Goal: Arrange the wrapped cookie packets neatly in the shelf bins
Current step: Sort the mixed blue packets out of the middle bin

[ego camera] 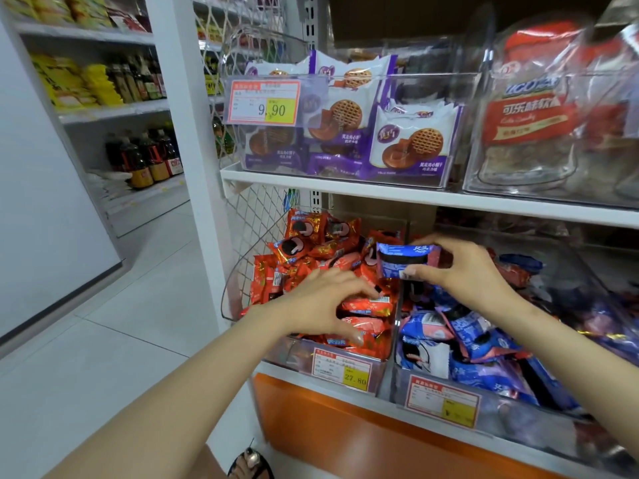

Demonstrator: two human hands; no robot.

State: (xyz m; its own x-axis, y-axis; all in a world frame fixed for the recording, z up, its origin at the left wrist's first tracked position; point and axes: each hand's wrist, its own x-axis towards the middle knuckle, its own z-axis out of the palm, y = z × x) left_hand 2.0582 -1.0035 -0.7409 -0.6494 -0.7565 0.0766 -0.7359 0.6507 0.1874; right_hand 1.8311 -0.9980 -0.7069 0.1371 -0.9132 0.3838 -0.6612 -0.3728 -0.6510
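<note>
Blue packet: the blue packet (403, 261) is up in the air, just over the divider between the two lower bins, showing a dark cookie band and a white barcode patch.
Right hand: the right hand (463, 267) pinches it, thumb under and fingers along the top edge. I'd guess a stray, lifted from the red side to go with its own kind.
Left hand: the left hand (325, 299) is down on the red packets (311, 250), fingers bent and spread, thumb low, clasping a couple. It seems to be steadying or squaring the heap.
Left bin: the left bin (345, 361) holds shiny red-orange wrappers, heaped and tilted every way.
Right bin: the right bin (501, 402) holds blue packets (477, 337), just as jumbled.
Shelf above: purple-and-white packets (408, 143) stand upright in rows.
</note>
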